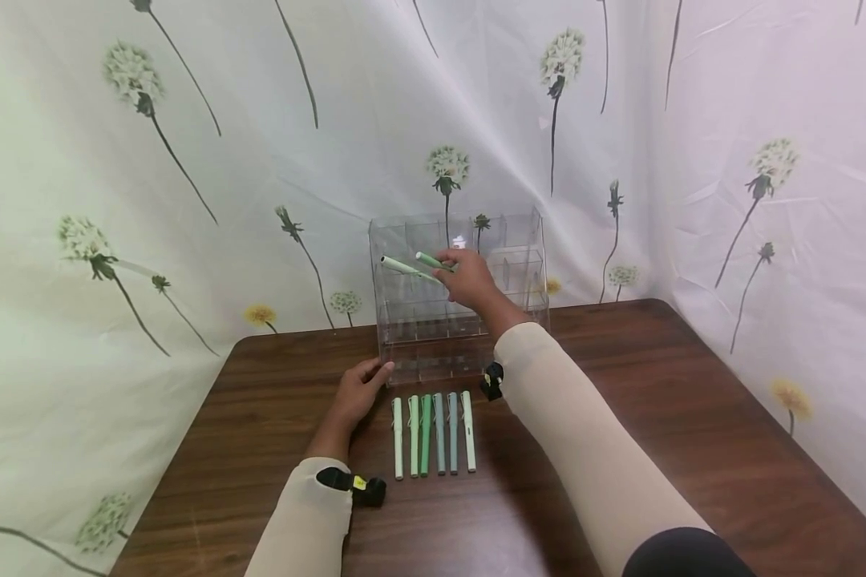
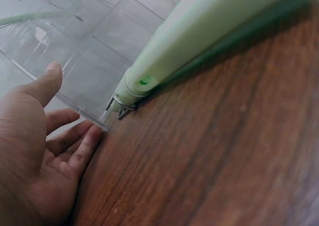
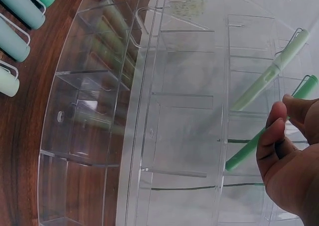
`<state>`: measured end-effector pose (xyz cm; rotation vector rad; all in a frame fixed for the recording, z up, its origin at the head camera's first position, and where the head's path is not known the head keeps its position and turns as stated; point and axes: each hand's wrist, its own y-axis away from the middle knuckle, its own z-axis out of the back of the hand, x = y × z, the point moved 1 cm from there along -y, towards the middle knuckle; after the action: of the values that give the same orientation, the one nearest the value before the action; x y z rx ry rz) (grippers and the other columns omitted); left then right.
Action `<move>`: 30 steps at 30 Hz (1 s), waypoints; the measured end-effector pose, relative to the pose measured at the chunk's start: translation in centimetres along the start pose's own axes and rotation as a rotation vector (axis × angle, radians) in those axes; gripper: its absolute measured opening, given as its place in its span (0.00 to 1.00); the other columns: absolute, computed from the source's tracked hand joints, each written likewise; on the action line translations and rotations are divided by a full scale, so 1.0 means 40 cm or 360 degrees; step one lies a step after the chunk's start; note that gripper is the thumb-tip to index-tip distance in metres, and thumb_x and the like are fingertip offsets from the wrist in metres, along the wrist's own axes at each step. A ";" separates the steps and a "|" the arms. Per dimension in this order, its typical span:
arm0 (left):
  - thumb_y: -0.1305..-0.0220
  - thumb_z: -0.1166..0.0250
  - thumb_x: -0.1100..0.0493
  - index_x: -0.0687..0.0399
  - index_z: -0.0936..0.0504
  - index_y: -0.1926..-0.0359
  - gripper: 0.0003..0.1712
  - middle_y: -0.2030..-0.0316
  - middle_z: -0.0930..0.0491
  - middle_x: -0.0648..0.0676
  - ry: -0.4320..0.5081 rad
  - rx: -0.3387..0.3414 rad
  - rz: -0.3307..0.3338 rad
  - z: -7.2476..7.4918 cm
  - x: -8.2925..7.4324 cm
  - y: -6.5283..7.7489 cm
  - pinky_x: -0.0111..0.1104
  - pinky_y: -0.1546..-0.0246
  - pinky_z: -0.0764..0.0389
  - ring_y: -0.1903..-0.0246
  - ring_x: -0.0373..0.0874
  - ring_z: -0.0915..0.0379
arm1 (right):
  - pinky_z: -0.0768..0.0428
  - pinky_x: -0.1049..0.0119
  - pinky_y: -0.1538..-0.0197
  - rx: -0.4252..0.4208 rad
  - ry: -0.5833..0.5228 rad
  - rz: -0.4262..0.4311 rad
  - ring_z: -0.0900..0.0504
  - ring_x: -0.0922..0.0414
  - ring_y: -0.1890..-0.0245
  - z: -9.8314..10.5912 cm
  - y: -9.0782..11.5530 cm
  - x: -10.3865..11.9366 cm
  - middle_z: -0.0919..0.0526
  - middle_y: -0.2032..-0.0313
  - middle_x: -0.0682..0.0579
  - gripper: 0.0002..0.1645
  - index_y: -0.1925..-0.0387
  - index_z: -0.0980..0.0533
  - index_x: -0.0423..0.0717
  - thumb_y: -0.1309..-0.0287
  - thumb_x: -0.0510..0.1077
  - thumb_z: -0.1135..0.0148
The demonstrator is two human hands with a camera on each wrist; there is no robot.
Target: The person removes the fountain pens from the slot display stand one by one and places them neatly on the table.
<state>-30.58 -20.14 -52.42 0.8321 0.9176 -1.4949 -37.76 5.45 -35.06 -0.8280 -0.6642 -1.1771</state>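
Observation:
A clear tiered organizer point(image 1: 433, 349) stands on the table against the curtain. My right hand point(image 1: 467, 279) is over its upper tiers and pinches a green pen point(image 3: 244, 156), clip end up, between thumb and fingers. Beside that pen a pale green pen point(image 3: 271, 71) leans in an upper compartment. At the organizer's lower left corner my left hand point(image 2: 45, 151) holds the edge, thumb on one side and fingers on the other. In front lies a row of several pens in pale green, green and grey-blue, including a green pen point(image 1: 426, 437) and a pale green pen point(image 1: 469, 433).
The brown wooden table point(image 1: 260, 417) ends at the back near a white curtain point(image 1: 317, 192) printed with dandelions. Dividers split the organizer into several compartments. Black wrist cameras, such as the left wrist camera point(image 1: 368, 490), sit on both sleeves.

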 end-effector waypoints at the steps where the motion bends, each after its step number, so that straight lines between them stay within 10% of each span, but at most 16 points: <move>1: 0.17 0.38 0.39 0.59 0.23 0.24 0.35 0.25 0.25 0.67 -0.0002 0.0002 0.0000 0.001 0.000 0.001 0.61 0.22 0.30 0.23 0.65 0.31 | 0.15 0.61 0.65 0.0002 0.0004 -0.0003 0.16 0.54 0.70 -0.001 -0.001 -0.001 0.21 0.33 0.39 0.21 0.31 0.19 0.47 0.19 0.45 0.36; 30: 0.17 0.37 0.41 0.58 0.20 0.26 0.33 0.28 0.22 0.66 -0.0022 -0.0020 -0.0046 -0.001 0.002 -0.001 0.60 0.25 0.27 0.25 0.64 0.27 | 0.24 0.57 0.55 -0.0099 -0.0019 0.0016 0.24 0.50 0.54 0.025 -0.003 0.014 0.19 0.40 0.41 0.18 0.35 0.17 0.45 0.20 0.39 0.37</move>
<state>-30.64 -20.14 -52.49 0.8014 0.9311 -1.5166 -37.73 5.99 -34.01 -0.8903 -0.6350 -1.1896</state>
